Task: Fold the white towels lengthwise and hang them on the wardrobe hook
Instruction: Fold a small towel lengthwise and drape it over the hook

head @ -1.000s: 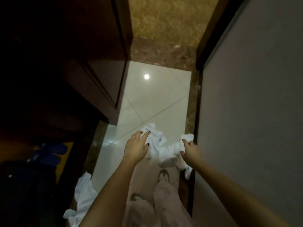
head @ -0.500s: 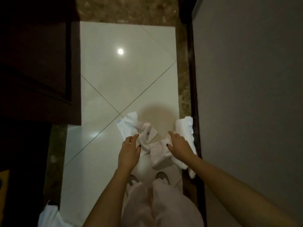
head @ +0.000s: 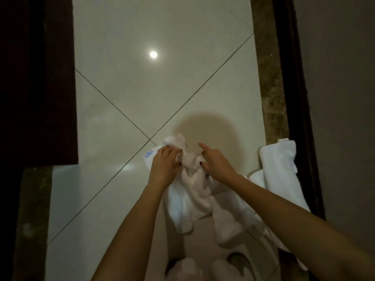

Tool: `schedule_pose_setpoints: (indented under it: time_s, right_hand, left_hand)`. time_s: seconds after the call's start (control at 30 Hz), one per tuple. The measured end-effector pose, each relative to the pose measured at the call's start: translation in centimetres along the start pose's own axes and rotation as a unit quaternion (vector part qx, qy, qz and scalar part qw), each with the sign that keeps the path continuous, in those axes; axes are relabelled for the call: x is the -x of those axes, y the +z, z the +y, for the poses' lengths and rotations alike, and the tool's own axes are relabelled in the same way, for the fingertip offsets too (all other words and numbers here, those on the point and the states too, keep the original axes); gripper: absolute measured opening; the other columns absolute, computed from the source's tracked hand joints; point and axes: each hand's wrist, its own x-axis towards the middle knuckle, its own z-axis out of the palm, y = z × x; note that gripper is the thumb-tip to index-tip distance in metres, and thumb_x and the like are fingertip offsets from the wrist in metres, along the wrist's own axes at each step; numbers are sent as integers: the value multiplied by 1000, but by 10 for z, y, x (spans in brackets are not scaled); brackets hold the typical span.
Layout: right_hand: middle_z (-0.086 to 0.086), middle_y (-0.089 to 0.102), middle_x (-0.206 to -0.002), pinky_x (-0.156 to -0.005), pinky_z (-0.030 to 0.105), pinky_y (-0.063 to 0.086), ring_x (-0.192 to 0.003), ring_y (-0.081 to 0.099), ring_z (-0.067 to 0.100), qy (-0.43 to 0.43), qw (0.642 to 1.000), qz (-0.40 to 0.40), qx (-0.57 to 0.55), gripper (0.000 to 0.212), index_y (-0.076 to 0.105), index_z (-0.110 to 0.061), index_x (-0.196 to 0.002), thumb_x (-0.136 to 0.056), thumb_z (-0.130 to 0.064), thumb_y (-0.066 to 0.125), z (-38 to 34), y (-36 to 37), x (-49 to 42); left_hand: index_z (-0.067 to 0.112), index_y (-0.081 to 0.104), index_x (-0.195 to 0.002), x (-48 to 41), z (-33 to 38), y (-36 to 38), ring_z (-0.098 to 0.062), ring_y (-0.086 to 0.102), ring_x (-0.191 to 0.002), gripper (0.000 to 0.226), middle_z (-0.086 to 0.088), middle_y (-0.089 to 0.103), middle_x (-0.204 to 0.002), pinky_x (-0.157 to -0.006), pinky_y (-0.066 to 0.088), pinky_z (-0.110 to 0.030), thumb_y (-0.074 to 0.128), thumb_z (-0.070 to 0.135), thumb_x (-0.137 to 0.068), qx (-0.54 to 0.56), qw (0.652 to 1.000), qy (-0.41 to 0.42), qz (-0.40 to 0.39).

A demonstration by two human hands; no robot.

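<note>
The two hands have come closer together than they were a moment ago, and the white towel now hangs from them, bunched up.

On the far left stands the dark wardrobe (head: 36,78). No hook can be seen from here. Next comes the shiny tiled floor (head: 142,94), with a round spot of light (head: 153,54) on it.

The left hand (head: 164,167) has its fingers curled tight on the top edge of the white towel (head: 188,199). The towel hangs down in front of the person, above the floor, all crumpled. The right hand (head: 215,163) pinches the same edge just beside the left hand. Its thumb and lower fingers hold the cloth, and its first finger sticks out straight.

Farther right, by the dark door frame (head: 292,98), is a second white towel (head: 278,165). I cannot tell what it rests on.

I think the step now is finding the corners so the towel can be folded the long way. To do it well, each hand should slide along the edge to a corner. Then the hands should pull apart so the cloth goes flat, and bring the long sides together evenly. It is quite dark, so feeling for the edge may help.
</note>
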Motion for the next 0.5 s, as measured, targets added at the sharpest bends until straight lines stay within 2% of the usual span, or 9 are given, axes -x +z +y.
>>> schedule_pose_setpoints:
  time_s: [0.07,0.13,0.2,0.33,0.43,0.5]
  right_hand:
    - [9,65,-107,-88,35,43,-109,53,29,0,1000,4,5,52,44,-16,-143,-93,-16,56,0,7,0]
    - [9,62,-101,-80,27,37,-102,55,28,-7,1000,16,2,33,61,-11,-127,-95,-15,55,-6,4,11]
    - [6,56,-94,-73,22,32,-91,57,27,-24,999,33,-26,23,69,-7,-114,-95,-11,55,-18,-8,33]
    - [6,54,-92,-73,19,35,-84,55,20,-58,995,73,-45,19,70,-2,-106,-95,-6,55,-61,-60,99]
    - [10,58,-96,-72,33,47,-81,57,24,-95,994,60,-6,14,60,-6,-103,-99,-14,49,-107,-112,153]
    - [12,62,-89,-63,38,46,-74,59,30,-113,991,49,49,16,54,-8,-106,-102,-21,45,-144,-153,186]
  left_hand:
    - [16,65,-115,1,2,0,-25,50,-113,28,-5,64,-113,-94,37,-33,58,12,-89,56,998,-23,14]
    - [15,73,-101,7,11,-10,-23,57,-101,21,-4,70,-98,-90,40,-34,58,7,-88,77,996,-26,27]
    - [13,74,-96,22,21,-27,-22,59,-96,19,-5,70,-98,-92,44,-37,58,6,-89,130,990,-48,37]
    - [18,71,-95,67,57,-91,-13,61,-93,15,4,64,-100,-83,51,-29,60,10,-91,209,976,-56,26]
    - [20,69,-92,94,94,-163,-11,61,-91,14,7,61,-93,-82,50,-23,63,8,-89,257,966,-35,5]
    - [22,68,-88,110,122,-223,-13,60,-89,16,4,62,-92,-78,47,-22,64,7,-88,268,963,-21,6]
